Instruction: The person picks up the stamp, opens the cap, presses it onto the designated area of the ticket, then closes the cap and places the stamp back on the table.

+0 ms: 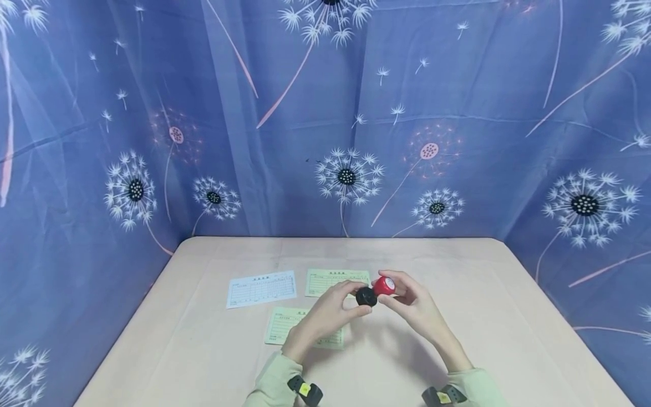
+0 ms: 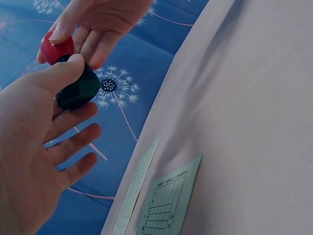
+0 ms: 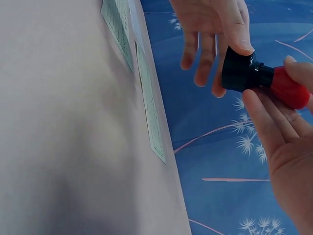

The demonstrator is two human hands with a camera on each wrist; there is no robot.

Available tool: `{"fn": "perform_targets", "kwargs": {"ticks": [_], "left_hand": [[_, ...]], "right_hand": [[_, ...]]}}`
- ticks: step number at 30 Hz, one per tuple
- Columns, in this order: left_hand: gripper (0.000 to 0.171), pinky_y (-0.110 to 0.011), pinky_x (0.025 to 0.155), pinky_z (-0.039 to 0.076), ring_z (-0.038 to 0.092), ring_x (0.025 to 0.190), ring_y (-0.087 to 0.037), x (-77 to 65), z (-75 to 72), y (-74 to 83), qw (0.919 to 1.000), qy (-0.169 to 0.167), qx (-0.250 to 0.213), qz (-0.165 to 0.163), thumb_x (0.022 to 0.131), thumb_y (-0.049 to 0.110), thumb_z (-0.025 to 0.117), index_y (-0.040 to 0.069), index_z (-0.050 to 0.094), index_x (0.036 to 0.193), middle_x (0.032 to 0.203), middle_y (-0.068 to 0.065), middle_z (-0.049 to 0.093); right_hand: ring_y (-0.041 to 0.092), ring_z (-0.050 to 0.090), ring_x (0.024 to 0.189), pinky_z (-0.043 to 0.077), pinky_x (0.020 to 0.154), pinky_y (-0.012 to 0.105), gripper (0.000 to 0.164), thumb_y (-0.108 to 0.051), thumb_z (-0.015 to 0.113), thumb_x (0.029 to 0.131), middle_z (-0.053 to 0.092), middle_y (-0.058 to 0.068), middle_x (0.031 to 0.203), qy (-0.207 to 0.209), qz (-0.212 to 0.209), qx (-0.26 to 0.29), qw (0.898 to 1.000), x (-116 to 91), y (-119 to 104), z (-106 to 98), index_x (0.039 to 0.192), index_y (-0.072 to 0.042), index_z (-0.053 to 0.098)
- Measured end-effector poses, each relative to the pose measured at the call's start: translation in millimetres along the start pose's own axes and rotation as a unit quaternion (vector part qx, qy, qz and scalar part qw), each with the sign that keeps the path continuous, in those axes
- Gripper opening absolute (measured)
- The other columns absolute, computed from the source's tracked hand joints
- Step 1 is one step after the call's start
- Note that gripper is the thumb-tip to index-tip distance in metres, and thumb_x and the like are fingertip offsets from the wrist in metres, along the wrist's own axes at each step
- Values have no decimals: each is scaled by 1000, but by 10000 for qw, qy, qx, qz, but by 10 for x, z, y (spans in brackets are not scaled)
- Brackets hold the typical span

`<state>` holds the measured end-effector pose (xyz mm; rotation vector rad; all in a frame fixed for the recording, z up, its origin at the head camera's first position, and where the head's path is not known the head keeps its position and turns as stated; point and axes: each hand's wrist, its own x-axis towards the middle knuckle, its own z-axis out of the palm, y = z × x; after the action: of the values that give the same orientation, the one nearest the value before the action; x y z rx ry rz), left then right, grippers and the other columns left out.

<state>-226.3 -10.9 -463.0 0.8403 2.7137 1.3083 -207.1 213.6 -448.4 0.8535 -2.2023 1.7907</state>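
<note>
Over the table, both hands hold a hand stamp with a red knob (image 1: 383, 285) and a round black base (image 1: 365, 297). My left hand (image 1: 327, 310) pinches the black base between thumb and forefinger, its other fingers spread, as the left wrist view shows. With thumb and fingers my right hand (image 1: 421, 312) grips the red knob from the other side. In the right wrist view a short black neck (image 3: 264, 74) joins knob and base. The stamp lies tilted on its side, well above the tabletop. A pale round label tops the knob.
On the pinkish table (image 1: 203, 350) lie a light blue printed form (image 1: 261, 289), a green form (image 1: 325, 281) behind the left hand and another green form (image 1: 282, 326) partly under the left forearm. Blue dandelion-print curtains (image 1: 285, 186) enclose the table at the back and sides.
</note>
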Motion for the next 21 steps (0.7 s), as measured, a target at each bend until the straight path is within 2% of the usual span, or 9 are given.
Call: {"fn": "perform_targets", "kwargs": {"ticks": [6,14,21], "left_hand": [[50,-45,108,47,57,128,-16,-11,-40,-19,9997,198,123,52,89,50,69,29,61,134,135,9,63],[52,-41,108,47,58,128,-16,21,-20,21,9991,196,333,199,90,51,68,27,61,135,135,6,63],[51,-42,105,49,61,121,-15,-2,-7,-1,9997,104,-129,207,89,49,70,24,62,133,130,7,65]], "right_hand": [[10,71,103,59,85,25,51,7,67,89,65,31,120,19,54,44,10000,16,12,38,136,-1,52],[9,71,104,58,87,23,47,4,66,91,66,27,121,172,220,-14,9996,-14,-26,36,136,-2,53],[9,71,100,58,86,22,45,2,67,91,70,25,115,145,177,-161,9996,-3,-69,43,134,-3,54]]}}
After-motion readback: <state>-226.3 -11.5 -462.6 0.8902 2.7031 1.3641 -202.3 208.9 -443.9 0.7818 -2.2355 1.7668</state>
